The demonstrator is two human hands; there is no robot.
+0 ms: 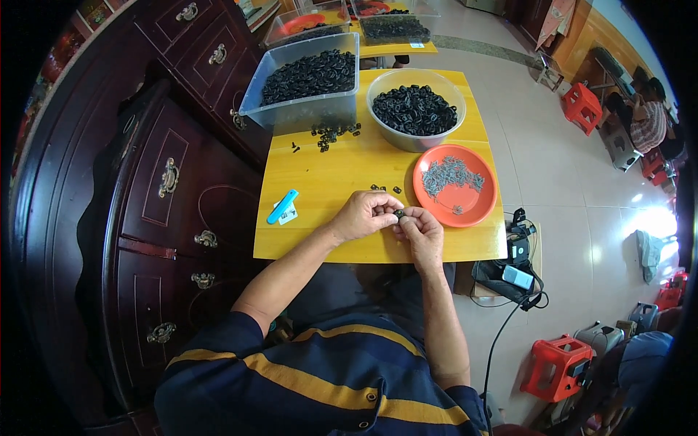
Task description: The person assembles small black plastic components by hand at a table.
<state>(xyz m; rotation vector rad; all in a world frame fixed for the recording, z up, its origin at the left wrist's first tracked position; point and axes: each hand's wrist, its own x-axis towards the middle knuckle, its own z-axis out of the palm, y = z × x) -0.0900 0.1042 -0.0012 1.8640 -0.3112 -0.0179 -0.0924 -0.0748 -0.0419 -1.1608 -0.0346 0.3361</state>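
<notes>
Between the fingertips of my left hand (362,216) and my right hand (424,236) is a small black plastic piece (399,214). Both hands pinch it just above the near part of the yellow table (305,171). Beyond my fingers lie a few more small black pieces (397,190). At the right, close to my right hand, a red-orange plate (476,208) holds a scatter of small grey metal pins (449,174). Behind it stands a clear round bowl (389,132) heaped with black oval pieces (414,109).
A clear rectangular bin (309,115) full of black parts stands at the far left, loose pieces (334,134) beside it. A blue-handled tool (283,207) lies at left. Dark drawers (163,182) flank the table; a cabled black device (518,251) sits right. Red stools (556,367) and people are farther off.
</notes>
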